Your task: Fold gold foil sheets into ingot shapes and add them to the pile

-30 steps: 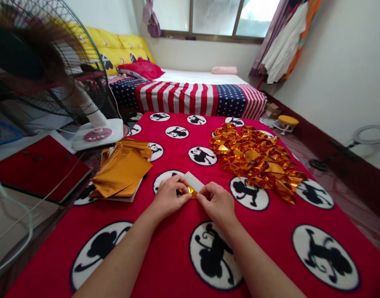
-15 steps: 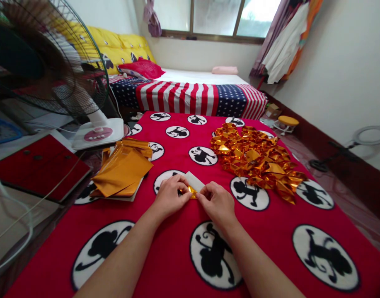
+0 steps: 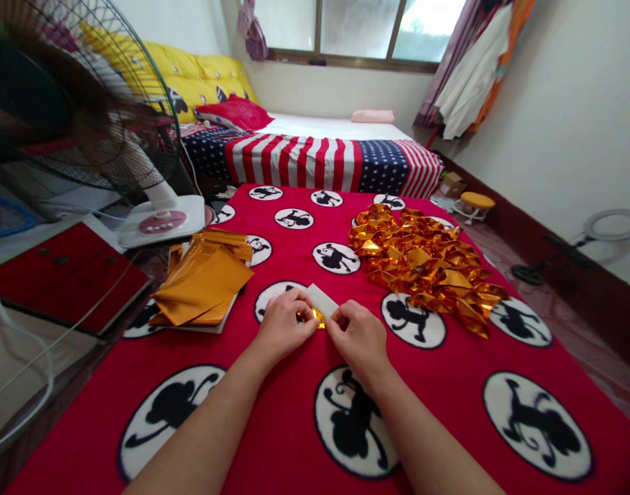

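Observation:
Between my hands lies a sheet of gold foil paper, its pale back facing up and its near edge turned over to show shiny gold. My left hand pinches the left side of that folded edge, thumb against fingers. On the right side, my right hand grips the edge between thumb and fingertips. A stack of flat gold foil sheets rests to the left of my hands. Off to the right spreads a heap of folded gold foil pieces.
Red cloth with monkey prints covers the surface under my hands. An electric fan stands at the left beside a red panel. Beyond the far edge is a bed; a stool and a ring light are at the right.
Both hands hold nearly the same place on the foil paper. My right thumb and fingers have shifted very slightly. The stack and the heap look unchanged.

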{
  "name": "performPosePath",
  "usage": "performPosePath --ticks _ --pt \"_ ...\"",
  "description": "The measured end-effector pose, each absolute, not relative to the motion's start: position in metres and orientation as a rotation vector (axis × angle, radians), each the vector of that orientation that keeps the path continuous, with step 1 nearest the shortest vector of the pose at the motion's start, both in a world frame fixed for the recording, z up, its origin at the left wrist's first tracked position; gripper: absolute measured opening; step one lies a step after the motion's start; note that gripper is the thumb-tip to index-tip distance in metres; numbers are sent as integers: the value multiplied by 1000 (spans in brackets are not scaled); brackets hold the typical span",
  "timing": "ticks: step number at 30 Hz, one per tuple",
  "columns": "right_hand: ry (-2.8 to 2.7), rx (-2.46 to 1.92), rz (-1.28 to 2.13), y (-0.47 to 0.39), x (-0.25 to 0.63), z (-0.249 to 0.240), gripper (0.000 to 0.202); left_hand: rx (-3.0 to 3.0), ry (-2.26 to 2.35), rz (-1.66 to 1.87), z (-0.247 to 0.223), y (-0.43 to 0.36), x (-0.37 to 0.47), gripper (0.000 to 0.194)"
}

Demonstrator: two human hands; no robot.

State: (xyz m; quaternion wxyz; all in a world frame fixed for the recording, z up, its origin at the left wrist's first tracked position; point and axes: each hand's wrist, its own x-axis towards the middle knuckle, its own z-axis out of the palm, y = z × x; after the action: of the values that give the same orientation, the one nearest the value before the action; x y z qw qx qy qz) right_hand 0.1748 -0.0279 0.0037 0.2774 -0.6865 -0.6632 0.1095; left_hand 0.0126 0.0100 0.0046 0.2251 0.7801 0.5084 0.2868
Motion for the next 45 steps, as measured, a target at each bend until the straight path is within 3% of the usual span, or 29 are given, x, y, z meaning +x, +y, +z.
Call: performPosePath --ticks 39,45 --pt "-1814 -1857 223 -30 172 2 18 2162 1446 856 -3 10 16 16" --pt "-1798 -1851 318 -31 177 4 10 2182 1431 840 -5 10 14 17"
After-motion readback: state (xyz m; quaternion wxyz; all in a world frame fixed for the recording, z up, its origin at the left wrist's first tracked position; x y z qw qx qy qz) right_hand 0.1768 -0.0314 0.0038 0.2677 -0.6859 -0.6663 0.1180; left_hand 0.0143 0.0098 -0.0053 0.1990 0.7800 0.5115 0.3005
